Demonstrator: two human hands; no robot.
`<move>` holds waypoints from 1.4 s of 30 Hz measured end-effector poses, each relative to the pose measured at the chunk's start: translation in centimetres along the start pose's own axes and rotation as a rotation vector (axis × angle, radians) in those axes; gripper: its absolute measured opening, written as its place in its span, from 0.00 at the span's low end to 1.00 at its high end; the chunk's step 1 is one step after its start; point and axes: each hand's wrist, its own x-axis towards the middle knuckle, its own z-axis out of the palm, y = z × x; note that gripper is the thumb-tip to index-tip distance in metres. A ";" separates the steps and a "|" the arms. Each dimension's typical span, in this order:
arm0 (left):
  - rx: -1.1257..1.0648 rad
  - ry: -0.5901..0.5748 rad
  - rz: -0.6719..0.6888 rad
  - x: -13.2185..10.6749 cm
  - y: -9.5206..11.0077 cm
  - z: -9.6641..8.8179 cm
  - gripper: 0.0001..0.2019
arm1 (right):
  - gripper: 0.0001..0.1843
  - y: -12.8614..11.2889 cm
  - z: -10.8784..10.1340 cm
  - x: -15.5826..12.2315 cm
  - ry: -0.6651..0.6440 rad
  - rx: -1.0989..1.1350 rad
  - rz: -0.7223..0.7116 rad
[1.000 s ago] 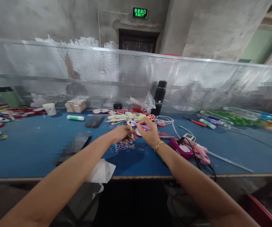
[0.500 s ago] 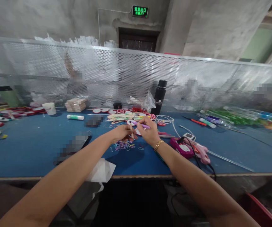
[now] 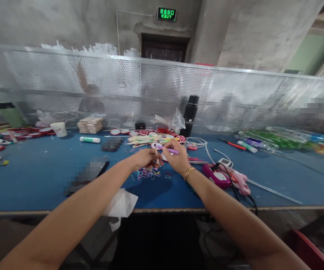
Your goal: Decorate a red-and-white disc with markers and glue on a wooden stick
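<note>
My left hand (image 3: 147, 158) is closed around a thin pale wooden stick (image 3: 156, 153), held upright above the table. My right hand (image 3: 176, 154), with a gold bracelet at the wrist, pinches a purple pen (image 3: 170, 150) whose left end meets the stick near its top. Below the hands lies a scatter of small coloured clips (image 3: 146, 173). Just beyond them are a pile of wooden sticks (image 3: 142, 139) and several red and white round pieces (image 3: 180, 138), partly covered by my hands.
On the blue table (image 3: 153, 195) stand a black bottle (image 3: 190, 116) and a paper cup (image 3: 59, 129). A magenta device (image 3: 216, 175) and a pink glue gun (image 3: 240, 180) with cords lie right of my right arm. A perforated metal screen (image 3: 156, 86) runs behind.
The purple pen has tilted slightly against the stick. Both hands stay in nearly the same place, and the things on the table have not moved.
</note>
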 end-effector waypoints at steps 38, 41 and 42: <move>-0.004 0.004 0.005 0.4 -0.4 -0.2 0.16 | 0.06 0.1 0.1 0.1 0.022 0.001 -0.008; -0.002 -0.010 0.006 0.2 -0.2 -0.2 0.17 | 0.06 0.2 0.2 0.0 0.010 0.007 -0.008; 0.003 -0.011 0.007 0.2 -0.2 -0.1 0.17 | 0.06 0.2 0.2 -0.1 0.008 0.009 -0.007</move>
